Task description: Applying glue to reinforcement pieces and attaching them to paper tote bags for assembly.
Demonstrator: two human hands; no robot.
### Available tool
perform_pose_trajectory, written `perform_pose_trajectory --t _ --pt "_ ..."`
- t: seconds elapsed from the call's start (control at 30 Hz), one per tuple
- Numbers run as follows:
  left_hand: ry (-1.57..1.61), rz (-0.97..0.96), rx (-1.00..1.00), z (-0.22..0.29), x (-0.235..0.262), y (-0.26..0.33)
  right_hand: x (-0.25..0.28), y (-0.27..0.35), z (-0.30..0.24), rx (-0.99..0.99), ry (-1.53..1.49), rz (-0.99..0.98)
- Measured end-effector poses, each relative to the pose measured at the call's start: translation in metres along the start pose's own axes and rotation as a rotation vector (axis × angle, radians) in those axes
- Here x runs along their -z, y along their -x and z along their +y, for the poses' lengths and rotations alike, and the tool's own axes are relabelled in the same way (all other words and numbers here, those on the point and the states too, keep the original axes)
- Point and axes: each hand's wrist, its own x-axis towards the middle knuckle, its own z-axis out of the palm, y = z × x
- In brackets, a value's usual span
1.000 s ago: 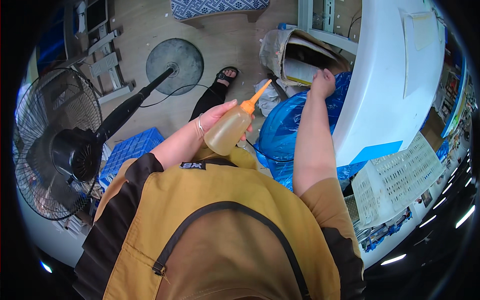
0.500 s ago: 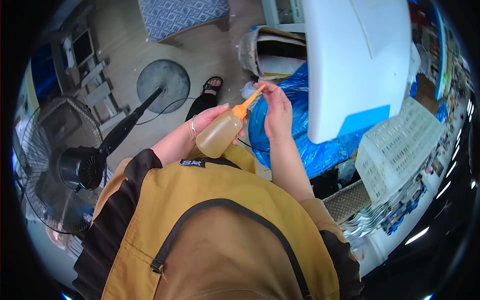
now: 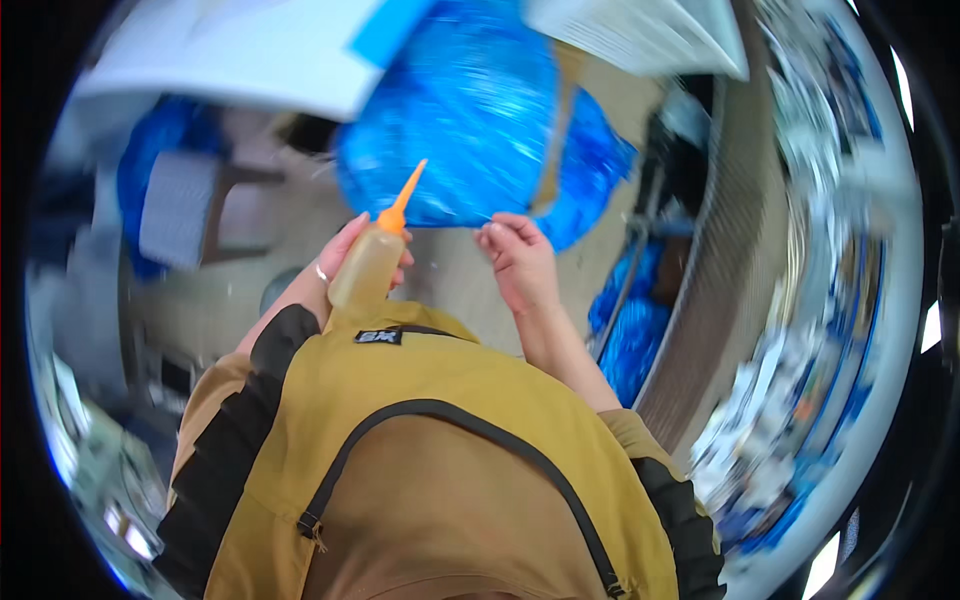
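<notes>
both hands up | your left hand (image 3: 345,262) grips the squeeze bottle (image 3: 368,268) | your right hand (image 3: 518,262), off the orange nozzle (image 3: 405,196) since half a second ago, is loosely curled, apparently empty

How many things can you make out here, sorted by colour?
Orange-tipped: 1, the squeeze bottle in the left hand
Blue: 1, a big plastic bag
Silver: 1, a ring
Total: 3. The right hand is apart from the bottle; the rest is too blurred.
</notes>
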Motion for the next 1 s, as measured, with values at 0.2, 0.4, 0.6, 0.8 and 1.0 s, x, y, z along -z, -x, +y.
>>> perform_pose_trajectory --t 0.2,0.4,0.6,0.8,1.0 --pt "-0.298 -0.205 0.431 -0.140 -0.076 -0.165 0.201 0.209 -0.036 0.196 -0.047 0.609" --pt "-0.682 -0.388 0.994 -0.344 -0.172 -0.303 0.316 0.482 0.008 0.615 -0.328 1.602" --pt "-0.731 -0.487 1.284 -0.533 -0.223 -0.341 0.295 0.556 0.112 0.701 -0.695 2.064" --pt "-0.866 -0.627 1.281 -0.666 -0.225 -0.357 0.365 0.512 0.108 0.337 -0.324 1.768" --pt "-0.916 -0.907 1.061 -0.758 -0.291 -0.406 0.458 0.508 -0.037 0.829 -0.718 1.333"
